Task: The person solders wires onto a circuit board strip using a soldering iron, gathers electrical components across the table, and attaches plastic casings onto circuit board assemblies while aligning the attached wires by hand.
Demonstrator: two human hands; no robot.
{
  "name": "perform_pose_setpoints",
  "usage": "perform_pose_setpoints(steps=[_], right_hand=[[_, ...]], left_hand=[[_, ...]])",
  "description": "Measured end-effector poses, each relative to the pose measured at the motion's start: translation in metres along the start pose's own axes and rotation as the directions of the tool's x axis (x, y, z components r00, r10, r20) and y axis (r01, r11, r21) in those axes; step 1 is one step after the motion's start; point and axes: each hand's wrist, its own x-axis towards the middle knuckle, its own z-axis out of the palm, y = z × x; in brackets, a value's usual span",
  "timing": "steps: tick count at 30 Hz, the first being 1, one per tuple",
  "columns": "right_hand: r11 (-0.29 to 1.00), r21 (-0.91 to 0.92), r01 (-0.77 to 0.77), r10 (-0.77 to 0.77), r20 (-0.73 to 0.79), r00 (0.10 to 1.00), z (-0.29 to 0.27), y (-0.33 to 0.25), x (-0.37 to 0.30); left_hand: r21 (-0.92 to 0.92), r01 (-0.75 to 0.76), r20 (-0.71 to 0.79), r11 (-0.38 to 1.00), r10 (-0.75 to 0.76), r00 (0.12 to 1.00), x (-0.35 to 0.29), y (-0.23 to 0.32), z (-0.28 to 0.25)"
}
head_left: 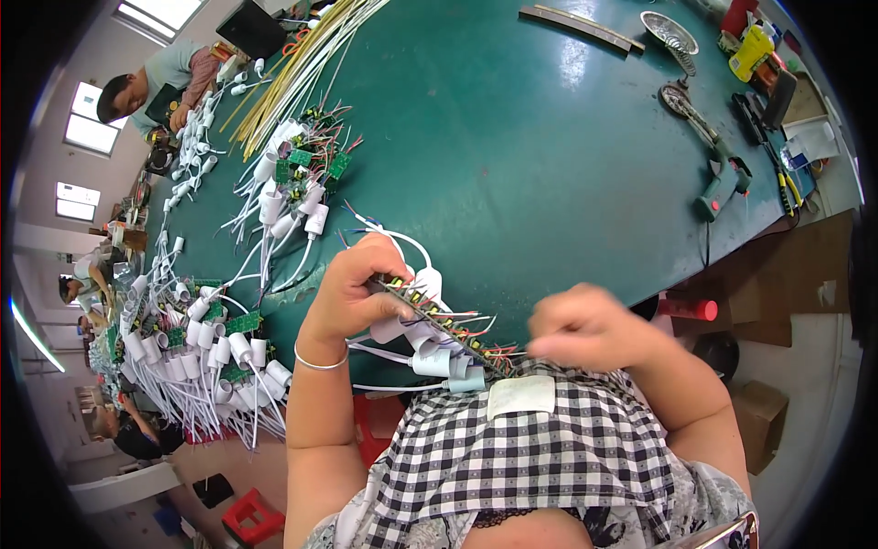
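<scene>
My left hand [361,288] is closed on one end of a long strip of circuit boards [444,322], thumb on its near face. The strip slants down to the right, toward my checked apron [549,457]. Thin red, white and dark wires stick out along its edge. White cylindrical housings with white cables [430,363] hang beneath it. Just off the strip's lower right end is my right hand [585,329], fingers curled in and blurred. Whether a wire sits in its fingers is too unclear to see.
On the green table [457,137] lie a pile of wired boards [297,178], a larger heap of housings [201,352], thin rods [293,73], a metal bar [581,29] and a green-handled tool [722,188]. A yellow bottle [752,53] stands far right. A co-worker [169,87] sits far left.
</scene>
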Motion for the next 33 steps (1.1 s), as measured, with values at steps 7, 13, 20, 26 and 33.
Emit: perform_pose_setpoints(steps=[7, 13, 20, 26, 33], right_hand=[[0.915, -0.305, 0.266, -0.296, -0.053, 0.954, 0.024, 0.029, 0.038], [0.966, -0.223, 0.129, -0.109, 0.097, 0.989, 0.031, 0.034, 0.050], [0.849, -0.408, 0.335, -0.353, 0.032, 0.935, 0.034, 0.053, 0.051], [0.638, -0.620, 0.457, -0.573, 0.014, 0.820, 0.037, 0.054, 0.051], [0.609, -0.641, 0.466, -0.560, 0.068, 0.826, 0.030, 0.059, 0.055]], left_hand=[[-0.012, -0.193, 0.024, 0.981, 0.193, 0.981, 0.004, 0.003, 0.001], [-0.049, -0.189, 0.019, 0.981, 0.190, 0.982, -0.003, 0.002, -0.001], [-0.135, -0.156, -0.028, 0.978, 0.154, 0.988, -0.002, -0.006, 0.003], [-0.193, -0.136, -0.029, 0.972, 0.133, 0.991, -0.006, -0.015, 0.004], [-0.208, -0.102, -0.047, 0.973, 0.094, 0.994, -0.004, -0.020, 0.008]])
